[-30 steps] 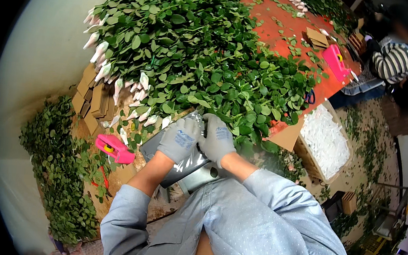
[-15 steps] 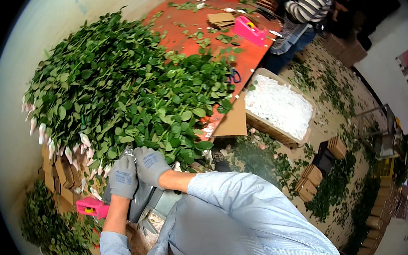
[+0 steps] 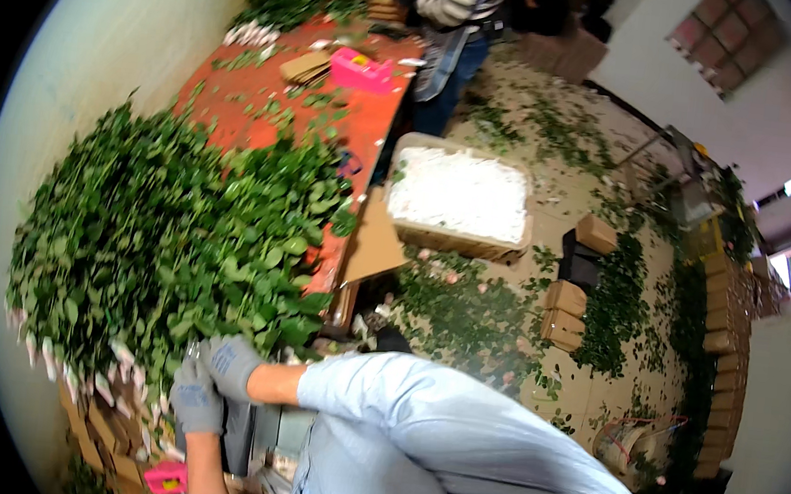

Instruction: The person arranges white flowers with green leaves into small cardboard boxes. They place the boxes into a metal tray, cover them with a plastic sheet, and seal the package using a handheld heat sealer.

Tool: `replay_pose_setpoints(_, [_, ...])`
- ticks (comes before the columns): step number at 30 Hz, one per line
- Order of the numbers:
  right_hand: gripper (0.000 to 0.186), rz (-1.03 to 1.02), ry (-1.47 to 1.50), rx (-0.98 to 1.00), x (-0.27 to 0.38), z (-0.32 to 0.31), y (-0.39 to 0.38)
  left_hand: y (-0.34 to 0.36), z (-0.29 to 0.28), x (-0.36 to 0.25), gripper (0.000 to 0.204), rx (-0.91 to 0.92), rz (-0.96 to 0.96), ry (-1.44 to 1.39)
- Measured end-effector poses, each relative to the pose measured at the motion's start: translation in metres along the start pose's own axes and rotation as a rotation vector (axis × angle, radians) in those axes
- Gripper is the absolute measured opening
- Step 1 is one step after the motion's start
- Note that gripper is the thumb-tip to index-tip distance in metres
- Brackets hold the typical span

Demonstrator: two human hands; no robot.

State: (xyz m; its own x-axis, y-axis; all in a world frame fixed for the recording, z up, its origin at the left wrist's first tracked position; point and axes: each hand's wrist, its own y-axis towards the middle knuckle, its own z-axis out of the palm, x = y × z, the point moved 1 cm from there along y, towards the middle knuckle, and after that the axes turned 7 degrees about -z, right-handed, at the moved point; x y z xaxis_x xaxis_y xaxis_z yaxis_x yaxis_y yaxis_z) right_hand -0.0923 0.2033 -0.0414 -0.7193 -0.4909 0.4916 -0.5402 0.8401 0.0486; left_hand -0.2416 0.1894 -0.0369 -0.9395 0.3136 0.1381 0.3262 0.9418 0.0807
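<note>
Both gloved hands — left hand (image 3: 195, 398), right hand (image 3: 231, 363) — close at the near edge of the heap of leafy rose stems (image 3: 165, 242) on the table (image 3: 265, 108), seemingly gathering stems; exact grip unclear. Next, lifting a bunch free cleanly.

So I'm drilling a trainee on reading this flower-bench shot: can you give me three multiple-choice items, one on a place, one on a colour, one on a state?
1. Where does the white-filled crate stand?
A. on the floor beside the red table
B. on the table
C. on the leafy stems

2. What colour are the gloves on the hands?
A. pink
B. grey
C. white

3. What are the left hand and right hand doing?
A. hanging at the sides
B. holding the pink box
C. close together at the near edge of the leafy stems

Answers: 1 A, it sits below the table's edge; 2 B, both gloves are grey; 3 C, both meet there.
</note>
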Motion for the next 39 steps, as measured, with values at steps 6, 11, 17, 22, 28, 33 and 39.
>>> replay_pose_setpoints(6, [0.039,0.011,-0.028,-0.124,0.009,0.015,0.002,0.009,-0.017,-0.005,0.05,-0.001,-0.093,0.072])
replay_pose_setpoints(11, [0.055,0.079,0.041,-0.093,0.009,0.016,-0.001,0.011,-0.029,-0.011,0.033,-0.058,0.109,0.295])
replay_pose_setpoints(17, [0.052,0.163,0.11,-0.17,0.009,0.023,-0.002,0.015,-0.018,-0.011,0.03,0.038,0.142,0.298])
replay_pose_setpoints(22, [0.018,0.304,0.214,-0.339,0.022,0.021,0.008,0.01,-0.025,0.009,0.03,-0.067,0.108,0.129])
replay_pose_setpoints(28, [0.029,0.374,0.242,-0.466,0.016,0.025,0.004,0.02,-0.029,0.0,0.029,-0.101,0.201,0.082])
replay_pose_setpoints(33, [0.038,0.184,0.039,-0.703,0.015,0.036,0.0,-0.013,-0.077,-0.002,0.054,-0.145,0.078,-0.039])
replay_pose_setpoints(39, [0.011,-0.723,-0.298,-1.017,0.041,0.004,0.012,-0.079,-0.015,0.049,0.061,-0.276,-0.102,-0.153])
